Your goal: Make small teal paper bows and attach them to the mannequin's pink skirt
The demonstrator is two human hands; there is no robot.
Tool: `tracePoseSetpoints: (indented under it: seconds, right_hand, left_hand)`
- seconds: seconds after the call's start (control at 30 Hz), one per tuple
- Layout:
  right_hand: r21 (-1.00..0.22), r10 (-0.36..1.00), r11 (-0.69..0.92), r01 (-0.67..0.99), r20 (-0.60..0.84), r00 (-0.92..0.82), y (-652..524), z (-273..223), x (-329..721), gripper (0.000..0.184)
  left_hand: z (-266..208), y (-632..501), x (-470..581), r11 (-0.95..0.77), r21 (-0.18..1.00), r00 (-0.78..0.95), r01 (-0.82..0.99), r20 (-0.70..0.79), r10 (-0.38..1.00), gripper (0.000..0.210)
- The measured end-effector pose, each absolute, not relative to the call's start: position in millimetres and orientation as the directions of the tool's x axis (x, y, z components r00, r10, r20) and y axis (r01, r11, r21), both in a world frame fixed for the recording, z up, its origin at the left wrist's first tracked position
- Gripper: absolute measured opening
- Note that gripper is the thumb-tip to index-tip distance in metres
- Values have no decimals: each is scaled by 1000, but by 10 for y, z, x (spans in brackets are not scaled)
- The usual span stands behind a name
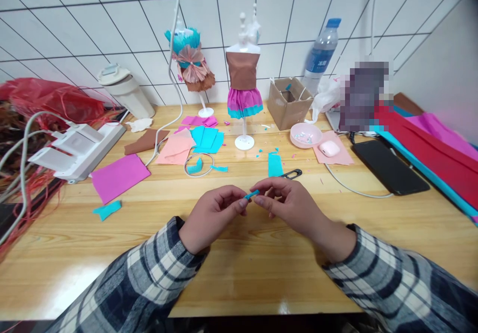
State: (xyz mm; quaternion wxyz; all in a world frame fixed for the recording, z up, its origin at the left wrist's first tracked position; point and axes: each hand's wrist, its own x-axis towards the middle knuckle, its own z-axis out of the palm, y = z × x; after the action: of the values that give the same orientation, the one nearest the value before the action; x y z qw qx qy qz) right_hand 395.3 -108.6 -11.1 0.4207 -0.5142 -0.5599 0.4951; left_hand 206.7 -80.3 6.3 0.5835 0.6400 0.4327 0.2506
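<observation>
White rectangular wall tiles with dark grout lines [142,29] are backing a glossy yellow-brown wooden table [239,283]. Black-and-white plaid sleeves [157,268] are reaching in over its near edge. The person's left hand [214,218] is pinching a small, narrow turquoise paper-like strip [252,194] between thumb and forefinger, the other fingers curling beneath. The right hand [295,206] is bending its thumb and forefinger about the strip's right end; whether they are gripping it, I am unable to tell. The strip is sitting between the two hands above the table, slanting up to the right.

Just beyond the right hand, a small dark tool with a slotted end [294,174] is lying beside a turquoise rectangular piece [275,165]. Farther back, a white miniature dress form [244,143] is wearing a brown top [242,71] and a magenta skirt with a turquoise hem [244,101]. To its left, a second white stand [205,112] is displaying a ruffled outfit in turquoise, pink and brown [192,64]. A square brown cardboard box [284,109] is standing behind a round pale-pink bowl [308,145]. On the left, a magenta rectangular sheet [121,176] is lying near a loose turquoise scrap [107,210].
</observation>
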Motion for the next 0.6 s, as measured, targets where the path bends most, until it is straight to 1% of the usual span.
tracePoseSetpoints:
  seconds: [0.13,0.2,0.27,0.33,0.43,0.53,0.6]
  right_hand:
    - [-948,996,76,308,58,-69,-1082,-112,3950,13]
    - [-922,991,129,365,113,-66,-1085,-116,3953,8]
    - [-882,976,215,420,201,-79,-1095,-120,3961,7]
    - [-832,949,312,459,299,-103,-1109,-123,3971,9]
    - [-786,920,383,485,372,-125,-1124,-129,3980,10]
    - [-752,904,417,510,399,-151,-1130,-142,3978,9]
    - [-726,889,450,521,422,-180,-1136,-150,3971,9]
  left_hand:
    - [74,-824,2075,-161,888,412,431,-35,910,16]
    - [66,-824,2067,-192,877,402,441,-2,916,16]
    - [47,-812,2051,-131,916,421,380,-45,906,20]
    - [21,-791,2033,6,963,481,271,-141,865,27]
    - [-18,-760,2014,181,966,559,186,-255,789,31]
    - [-35,-750,2018,239,955,563,177,-298,771,25]
    - [-26,-758,2031,235,956,554,177,-294,779,24]
